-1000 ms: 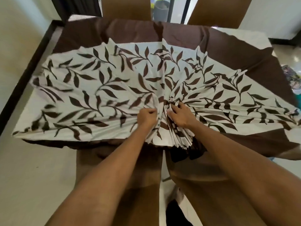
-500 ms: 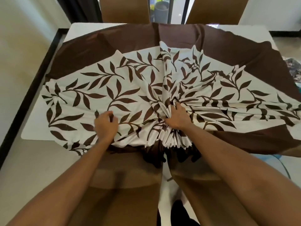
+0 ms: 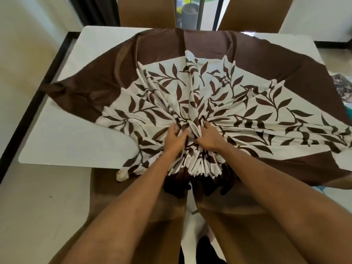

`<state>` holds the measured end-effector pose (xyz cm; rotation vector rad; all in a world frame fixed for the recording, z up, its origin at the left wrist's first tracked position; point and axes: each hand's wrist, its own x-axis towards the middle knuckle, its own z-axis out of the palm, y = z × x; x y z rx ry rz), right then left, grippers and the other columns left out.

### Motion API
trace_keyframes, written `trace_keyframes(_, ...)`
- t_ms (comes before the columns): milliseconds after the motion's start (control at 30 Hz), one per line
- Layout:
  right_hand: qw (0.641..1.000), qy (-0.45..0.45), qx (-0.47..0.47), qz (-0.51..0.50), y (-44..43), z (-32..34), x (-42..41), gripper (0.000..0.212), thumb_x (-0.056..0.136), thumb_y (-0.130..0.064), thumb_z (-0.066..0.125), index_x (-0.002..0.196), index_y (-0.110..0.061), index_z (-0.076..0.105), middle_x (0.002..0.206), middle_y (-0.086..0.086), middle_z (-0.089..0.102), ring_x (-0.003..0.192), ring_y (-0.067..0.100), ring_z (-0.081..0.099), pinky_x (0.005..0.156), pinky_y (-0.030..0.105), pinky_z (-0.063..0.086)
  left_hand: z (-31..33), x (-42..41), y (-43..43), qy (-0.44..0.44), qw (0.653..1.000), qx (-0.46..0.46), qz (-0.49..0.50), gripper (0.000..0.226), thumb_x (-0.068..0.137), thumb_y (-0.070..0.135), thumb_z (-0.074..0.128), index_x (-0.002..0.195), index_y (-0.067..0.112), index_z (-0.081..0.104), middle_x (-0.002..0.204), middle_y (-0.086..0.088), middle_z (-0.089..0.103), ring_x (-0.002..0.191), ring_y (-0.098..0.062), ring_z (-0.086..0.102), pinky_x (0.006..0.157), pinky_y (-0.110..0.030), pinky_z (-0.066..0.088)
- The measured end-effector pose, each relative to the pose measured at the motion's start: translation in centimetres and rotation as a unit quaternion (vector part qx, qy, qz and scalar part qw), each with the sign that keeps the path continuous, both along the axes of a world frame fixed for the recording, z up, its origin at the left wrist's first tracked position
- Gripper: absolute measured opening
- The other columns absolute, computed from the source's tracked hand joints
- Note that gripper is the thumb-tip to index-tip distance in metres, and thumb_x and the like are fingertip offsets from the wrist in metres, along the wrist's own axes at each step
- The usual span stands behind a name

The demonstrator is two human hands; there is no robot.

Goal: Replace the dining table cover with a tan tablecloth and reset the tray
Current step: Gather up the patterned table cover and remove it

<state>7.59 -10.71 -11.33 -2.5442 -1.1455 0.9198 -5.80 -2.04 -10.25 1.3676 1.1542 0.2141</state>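
A brown table cover point(image 3: 262, 103) with a cream, leaf-printed middle lies bunched into folds on the white dining table point(image 3: 62, 141). Its folds fan out from the near table edge, and a pleated bundle hangs over that edge. My left hand point(image 3: 176, 137) and my right hand point(image 3: 208, 138) sit side by side at the gather point, fingers curled into the folds and gripping them. The left part of the tabletop is bare. No tan tablecloth or tray is in view.
Two brown chair backs point(image 3: 146, 11) stand at the far side, and two more chairs point(image 3: 228, 225) sit right below my arms. A dark floor border point(image 3: 28, 109) runs along the left. A patterned cloth heap point(image 3: 342, 88) lies at the right edge.
My left hand reached out to the left, then came back to the centre, dragging the cover's left side with it. More bare white tabletop shows on the left. The right hand stayed at the gather.
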Motion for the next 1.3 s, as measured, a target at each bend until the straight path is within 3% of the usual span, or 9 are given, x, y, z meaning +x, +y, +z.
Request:
trace_keyframes(167,0.963,0.229,0.106,-0.093,-2.0,2.8,3.5,0.058,0.086,-0.019,0.063,0.144,-0.018,0.054,0.145,0.008,0.055,0.130,0.023,0.054,0.113,0.043,0.042,-0.6,3.6,-2.3,0.055,0.996,0.038,-0.051,0.091,0.077,0.065,0.065,0.152,0.027,0.032,0.154,-0.002,0.042,0.140,-0.026,0.039,0.114,-0.048,0.034)
trace_keyframes(333,0.916,-0.170,0.189,-0.309,-8.4,1.3,8.6,0.059,0.086,-0.034,0.068,0.142,-0.020,0.053,0.148,0.014,0.045,0.138,0.032,0.039,0.115,0.045,0.036,-0.6,3.9,-1.1,0.060,0.996,0.001,-0.067,0.133,0.046,0.078,0.074,0.156,0.028,0.020,0.160,0.001,0.031,0.144,-0.023,0.034,0.117,-0.046,0.032)
trace_keyframes(500,0.851,-0.047,0.063,-0.519,-13.5,-0.9,13.2,0.095,0.083,-0.072,0.058,0.158,-0.028,0.018,0.166,0.020,0.003,0.154,0.037,0.003,0.123,0.055,0.016,-1.3,4.9,-0.3,0.070,0.996,-0.004,-0.047,0.124,0.050,0.064,0.087,0.154,0.027,0.029,0.154,0.000,0.040,0.139,-0.023,0.041,0.114,-0.046,0.037)
trace_keyframes(667,0.929,-0.050,0.136,-0.340,-7.8,-1.5,10.8,0.091,0.089,-0.072,0.051,0.159,-0.028,0.015,0.161,0.017,0.030,0.149,0.038,0.025,0.121,0.052,0.025,-1.8,4.8,-0.1,0.062,0.997,-0.018,-0.038,0.114,0.048,0.058,0.089,0.147,0.027,0.042,0.143,0.001,0.054,0.129,-0.023,0.053,0.109,-0.046,0.044)
trace_keyframes(800,0.914,0.294,0.191,-0.204,1.8,2.1,7.0,0.081,0.098,-0.055,0.051,0.160,-0.035,0.003,0.164,0.009,0.028,0.143,0.034,0.040,0.112,0.044,0.036,-1.4,5.0,-0.4,0.039,0.999,0.000,-0.015,0.074,0.059,0.040,0.089,0.126,0.027,0.061,0.115,0.007,0.070,0.106,-0.017,0.067,0.098,-0.045,0.053)
trace_keyframes(900,0.974,0.137,0.175,-0.033,3.9,2.3,5.0,0.077,0.095,-0.054,0.055,0.159,-0.031,0.020,0.156,0.004,0.044,0.140,0.030,0.045,0.111,0.039,0.037,-1.2,5.2,-1.1,0.028,0.999,0.025,-0.018,0.060,0.066,0.029,0.083,0.123,0.029,0.062,0.109,0.008,0.072,0.099,-0.013,0.068,0.089,-0.038,0.056)
trace_keyframes(1000,0.955,-0.119,0.254,-0.096,2.4,1.7,5.2,0.075,0.085,-0.064,0.059,0.149,-0.031,0.039,0.138,0.005,0.058,0.127,0.030,0.052,0.104,0.045,0.045,-0.7,4.9,-0.6,0.018,1.000,0.014,-0.021,0.038,0.078,0.025,0.080,0.113,0.026,0.066,0.104,0.009,0.072,0.093,-0.008,0.067,0.072,-0.022,0.050)
trace_keyframes(1167,0.966,-0.003,0.104,-0.237,0.6,-0.7,8.9,0.120,0.064,-0.093,0.054,0.159,-0.034,0.010,0.168,0.016,0.007,0.155,0.035,-0.002,0.123,0.057,0.010,1.0,2.0,3.5,-0.022,1.000,0.004,0.001,0.024,0.091,0.018,0.071,0.114,0.025,0.065,0.099,0.004,0.073,0.092,-0.014,0.070,0.074,-0.024,0.054)
trace_keyframes(1300,0.973,0.023,0.108,-0.202,2.4,-1.5,10.2,0.135,0.047,-0.106,0.042,0.158,-0.040,0.002,0.169,0.014,0.002,0.154,0.036,-0.010,0.122,0.058,0.000,1.5,0.2,9.8,-0.042,0.988,0.079,0.122,0.026,0.092,0.019,0.067,0.117,0.016,0.065,0.092,0.000,0.073,0.084,-0.016,0.070,0.066,-0.026,0.056)
